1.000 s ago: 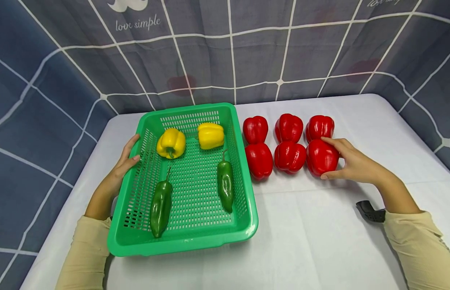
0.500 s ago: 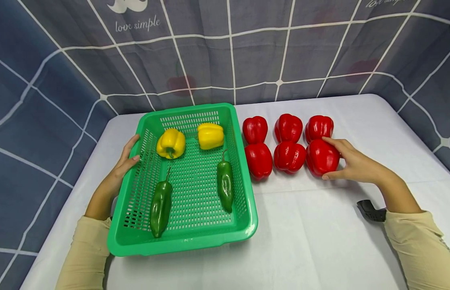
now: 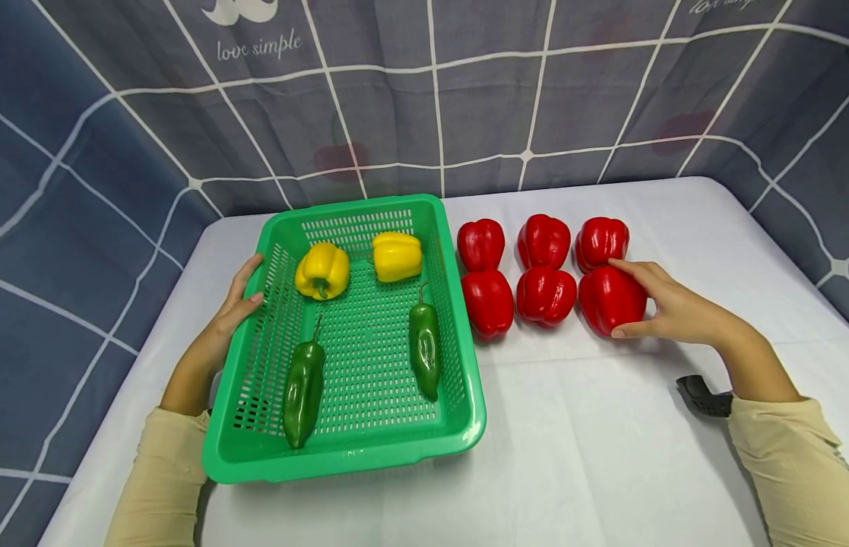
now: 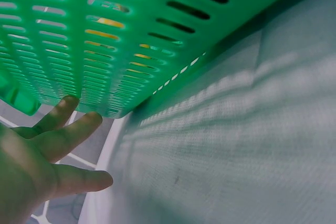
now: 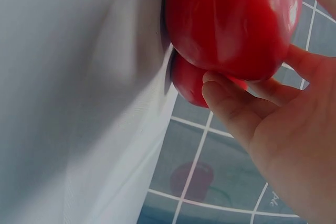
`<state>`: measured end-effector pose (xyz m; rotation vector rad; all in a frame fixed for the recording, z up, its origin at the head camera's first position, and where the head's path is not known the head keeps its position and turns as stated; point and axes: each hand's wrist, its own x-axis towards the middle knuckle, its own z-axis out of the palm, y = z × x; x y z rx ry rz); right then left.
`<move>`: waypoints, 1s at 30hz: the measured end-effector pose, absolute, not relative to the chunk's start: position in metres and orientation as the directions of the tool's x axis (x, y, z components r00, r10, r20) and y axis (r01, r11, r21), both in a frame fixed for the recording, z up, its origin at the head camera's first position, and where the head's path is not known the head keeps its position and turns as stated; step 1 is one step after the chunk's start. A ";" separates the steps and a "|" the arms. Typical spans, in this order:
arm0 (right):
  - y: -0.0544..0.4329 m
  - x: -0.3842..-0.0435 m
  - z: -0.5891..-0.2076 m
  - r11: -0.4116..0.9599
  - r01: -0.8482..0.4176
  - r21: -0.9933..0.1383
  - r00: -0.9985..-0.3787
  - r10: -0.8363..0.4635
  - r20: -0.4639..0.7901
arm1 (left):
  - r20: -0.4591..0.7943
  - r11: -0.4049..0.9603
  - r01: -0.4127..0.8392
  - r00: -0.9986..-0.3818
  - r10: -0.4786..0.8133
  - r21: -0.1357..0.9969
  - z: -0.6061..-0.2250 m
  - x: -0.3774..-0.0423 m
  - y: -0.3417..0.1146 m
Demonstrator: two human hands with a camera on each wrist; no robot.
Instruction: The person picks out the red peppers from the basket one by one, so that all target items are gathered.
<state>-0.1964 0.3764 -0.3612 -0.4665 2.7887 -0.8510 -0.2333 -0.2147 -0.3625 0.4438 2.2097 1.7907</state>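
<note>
My right hand (image 3: 680,305) grips the front red bell pepper (image 3: 610,302) of the rightmost pair, thumb at its near side and fingers at its far side. In the right wrist view, fingers bend around that same pepper (image 5: 231,22), which sits at the cloth. My left hand (image 3: 222,330) lies against the left side of the green basket (image 3: 345,460). Its fairly straight, spread fingers reach the slotted outer wall in the left wrist view. Inside the basket are two yellow bell peppers (image 3: 322,271) at the back and two long green chili peppers (image 3: 304,391) farther forward.
Several other red bell peppers (image 3: 546,296) stand in two rows right of the basket, close to its wall. A white cloth (image 3: 568,441) covers the table. Dark checked fabric (image 3: 486,114) hangs behind and at both sides. A black device (image 3: 703,396) sits at my right wrist.
The gripped red bell pepper has shifted and turned slightly to the right, away from its neighbour, with my right hand. My left hand and the basket stay put.
</note>
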 end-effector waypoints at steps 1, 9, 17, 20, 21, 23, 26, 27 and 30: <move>0.376 -0.196 -0.361 0.787 -0.240 -0.568 -0.934 -0.347 -0.088 | -0.009 0.201 0.075 -0.922 0.388 0.977 -0.363 -0.233 -0.214; 0.376 -0.196 -0.362 0.784 -0.240 -0.573 -0.934 -0.348 -0.085 | 0.014 0.268 0.114 -0.937 0.349 0.957 -0.364 -0.234 -0.213; 0.385 -0.196 -0.358 0.782 -0.236 -0.576 -0.943 -0.328 -0.059 | -0.027 0.249 0.069 -0.931 0.364 0.966 -0.364 -0.231 -0.215; 0.395 -0.196 -0.352 0.783 -0.182 -0.595 -0.958 -0.276 -0.071 | -0.034 0.357 0.111 -0.926 0.377 0.928 -0.361 -0.229 -0.219; 0.399 -0.195 -0.350 0.784 -0.159 -0.600 -0.965 -0.253 -0.075 | -0.034 0.398 0.130 -0.925 0.378 0.908 -0.359 -0.228 -0.220; 0.410 -0.196 -0.345 0.787 -0.120 -0.605 -0.976 -0.204 -0.073 | -0.026 0.458 0.170 -0.920 0.391 0.873 -0.353 -0.227 -0.225; 0.426 -0.200 -0.336 0.814 -0.070 -0.577 -0.988 -0.134 -0.069 | -0.005 0.513 0.222 -0.915 0.404 0.829 -0.339 -0.228 -0.233; 0.431 -0.203 -0.331 0.829 -0.055 -0.556 -0.991 -0.112 -0.069 | -0.006 0.529 0.233 -0.912 0.410 0.816 -0.333 -0.229 -0.236; 0.441 -0.215 -0.314 0.867 -0.045 -0.497 -0.997 -0.068 -0.027 | -0.037 0.597 0.235 -0.913 0.407 0.767 -0.308 -0.233 -0.243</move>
